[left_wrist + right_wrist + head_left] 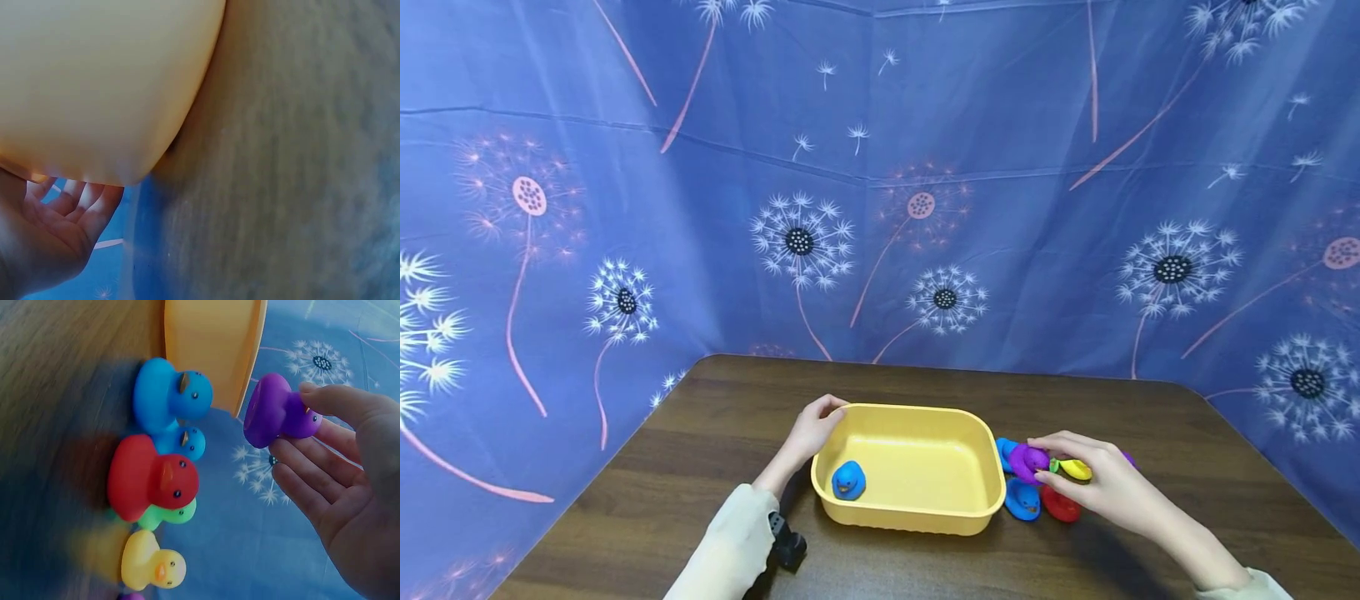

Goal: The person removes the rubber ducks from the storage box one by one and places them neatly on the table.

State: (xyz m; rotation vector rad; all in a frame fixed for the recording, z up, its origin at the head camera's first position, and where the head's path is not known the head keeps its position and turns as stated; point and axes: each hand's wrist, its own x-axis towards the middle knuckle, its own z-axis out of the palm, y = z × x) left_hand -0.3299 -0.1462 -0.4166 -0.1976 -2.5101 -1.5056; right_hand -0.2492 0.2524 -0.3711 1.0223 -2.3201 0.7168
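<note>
A yellow plastic basin [917, 522] stands on the table, with one blue rubber duck [848, 482] in its near left corner. At the basin's far left corner my left hand [811, 430] grips the rim; its fingers [94, 209] partly disappear behind the wall. My right hand [1101, 477] pinches a purple rubber duck [272, 412] between thumb and fingers, held up off the table to the right of the basin. Beneath and around it are a red duck [147, 478], two blue ducks [165, 397], a green duck [172, 514] and a yellow duck [147, 562].
Another purple thing [131, 596], mostly cut off, sits past the yellow duck. A black device [788, 543] is at my left wrist. The dark wooden table [730, 417] meets a blue dandelion-patterned cloth [1037, 250] at the back and sides.
</note>
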